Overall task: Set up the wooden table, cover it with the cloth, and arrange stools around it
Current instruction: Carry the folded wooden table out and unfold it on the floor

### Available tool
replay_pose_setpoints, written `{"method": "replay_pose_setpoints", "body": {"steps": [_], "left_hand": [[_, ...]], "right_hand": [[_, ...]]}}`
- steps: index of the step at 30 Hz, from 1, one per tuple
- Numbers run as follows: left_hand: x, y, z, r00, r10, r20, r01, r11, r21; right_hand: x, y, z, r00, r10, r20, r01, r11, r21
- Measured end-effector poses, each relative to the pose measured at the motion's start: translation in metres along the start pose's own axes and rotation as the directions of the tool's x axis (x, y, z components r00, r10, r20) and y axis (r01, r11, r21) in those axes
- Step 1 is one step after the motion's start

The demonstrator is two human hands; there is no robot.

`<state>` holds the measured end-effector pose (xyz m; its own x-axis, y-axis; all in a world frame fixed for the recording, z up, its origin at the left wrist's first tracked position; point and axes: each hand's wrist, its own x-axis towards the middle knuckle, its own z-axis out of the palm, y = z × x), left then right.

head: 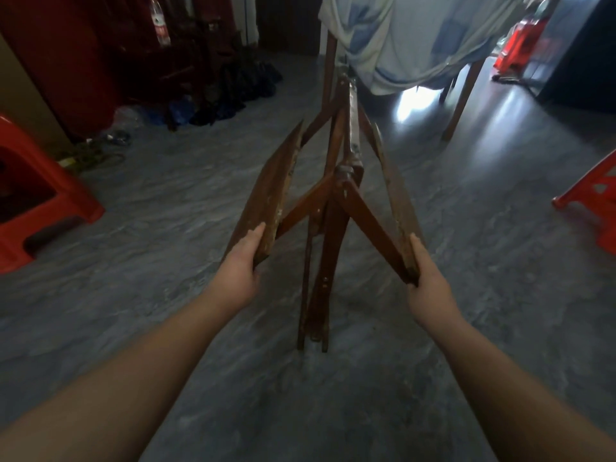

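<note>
You won't find any text here that can be read. The one candidate is the bottle [159, 21] standing at the top left among the dark red furniture: it carries a red label with pale marks, perhaps lettering, but they are far too blurred and small for you to make out a single letter. Nothing on the wooden table [336, 201], the cloth [410, 38] or the red stools [36, 198] shows you any word, number or sign.

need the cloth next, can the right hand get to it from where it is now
Probably not yet: the right hand grips a leaf of the folding table, and the cloth hangs well beyond it, over a chair.
</note>
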<state>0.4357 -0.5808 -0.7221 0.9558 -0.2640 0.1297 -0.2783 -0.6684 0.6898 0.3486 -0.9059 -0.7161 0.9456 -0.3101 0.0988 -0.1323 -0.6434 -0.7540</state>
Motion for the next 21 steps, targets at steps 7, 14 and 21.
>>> {"method": "replay_pose_setpoints", "body": {"steps": [7, 14, 21], "left_hand": [[0.009, 0.0, -0.061, 0.999, -0.044, 0.026, 0.037, 0.973, 0.229], [0.017, 0.029, -0.105, 0.994, -0.105, 0.024, 0.082, 0.883, 0.461], [0.028, 0.063, -0.142, 0.987, -0.139, 0.08, 0.074, 0.836, 0.543]], "right_hand": [[0.012, -0.004, -0.054, 0.995, -0.099, 0.007, 0.098, 0.972, -0.214], [0.011, -0.034, -0.091, 0.998, -0.055, 0.04, 0.067, 0.902, -0.427], [0.012, -0.066, -0.11, 0.999, -0.017, 0.052, 0.039, 0.881, -0.471]]}}
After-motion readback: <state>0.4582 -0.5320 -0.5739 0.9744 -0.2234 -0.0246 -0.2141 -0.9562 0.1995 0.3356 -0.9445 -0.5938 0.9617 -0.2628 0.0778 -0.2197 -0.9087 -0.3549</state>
